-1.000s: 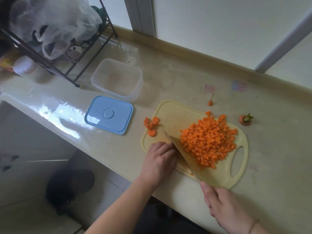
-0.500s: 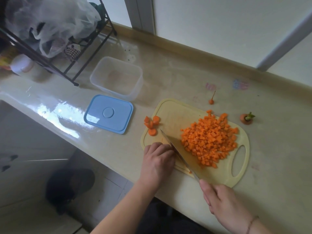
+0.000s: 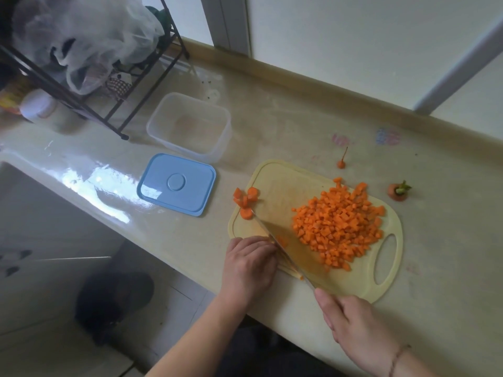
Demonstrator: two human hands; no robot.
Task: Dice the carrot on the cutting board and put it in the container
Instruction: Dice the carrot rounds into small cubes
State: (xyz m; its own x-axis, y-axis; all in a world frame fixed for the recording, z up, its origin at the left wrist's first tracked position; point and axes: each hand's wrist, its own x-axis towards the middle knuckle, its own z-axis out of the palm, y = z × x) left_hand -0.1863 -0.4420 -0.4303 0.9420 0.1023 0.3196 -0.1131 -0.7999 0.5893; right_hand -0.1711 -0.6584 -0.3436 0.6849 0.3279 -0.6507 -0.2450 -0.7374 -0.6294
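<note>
Head view, clear container (image 3: pixel 190 126) holding nothing, blue lid (image 3: pixel 177 183) beside

My pale yellow cutting board (image 3: pixel 275 186) lies flat on the worktop, its handle cutout towards my right. A heap of small orange diced carrot (image 3: pixel 339 225) covers its right half. A few thicker carrot slices (image 3: pixel 246 201) sit at the board's far left corner, partly over the edge. The clear rectangular container (image 3: pixel 226 126) stands open further left and beyond the board, well apart from it, with no carrot in it.
</note>
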